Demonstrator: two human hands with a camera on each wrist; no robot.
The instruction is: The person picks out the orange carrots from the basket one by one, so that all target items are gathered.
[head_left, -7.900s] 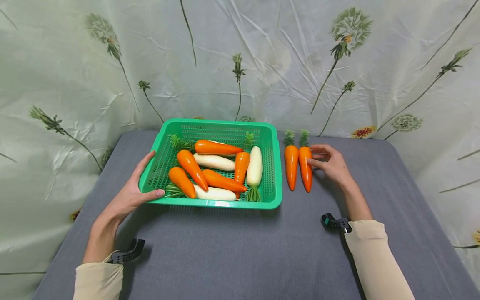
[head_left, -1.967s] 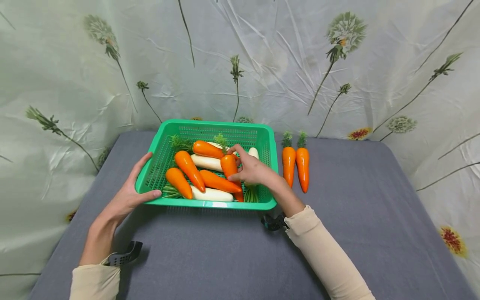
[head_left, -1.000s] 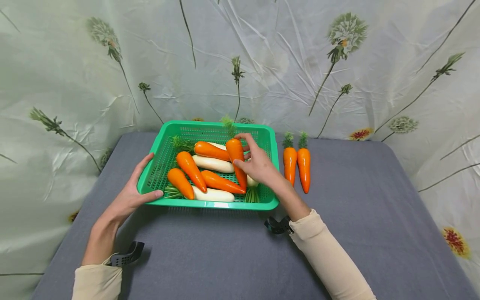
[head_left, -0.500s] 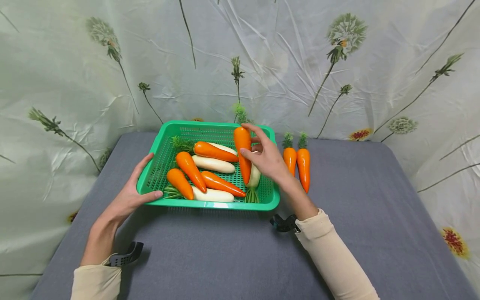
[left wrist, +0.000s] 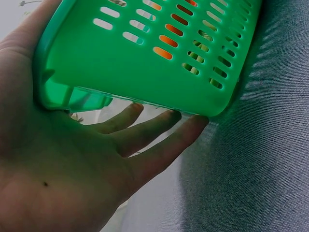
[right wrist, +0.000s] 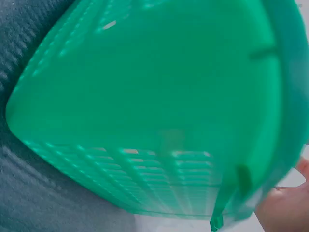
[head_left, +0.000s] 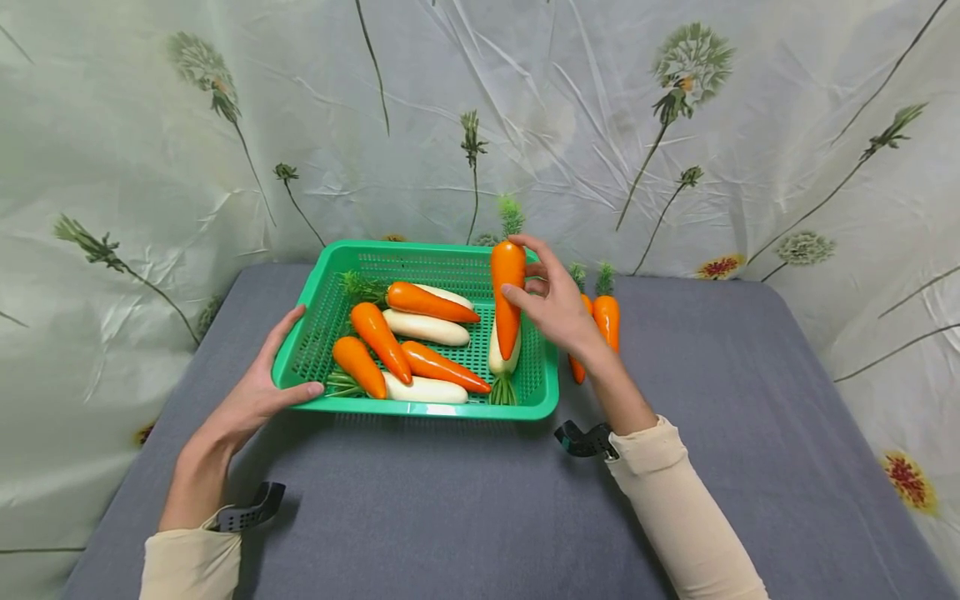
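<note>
Seven carrots (head_left: 507,279), four radishes (head_left: 427,327)

No legible text, labels, brands, numbers or signs, in the head view or either wrist view.

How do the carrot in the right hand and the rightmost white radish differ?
The carrot is orange; the radish is white. In the head view, the carrot's green top points up, the radish's down. The right hand holds the carrot; the radish lies in the basket. Both are long with green tops.
</note>
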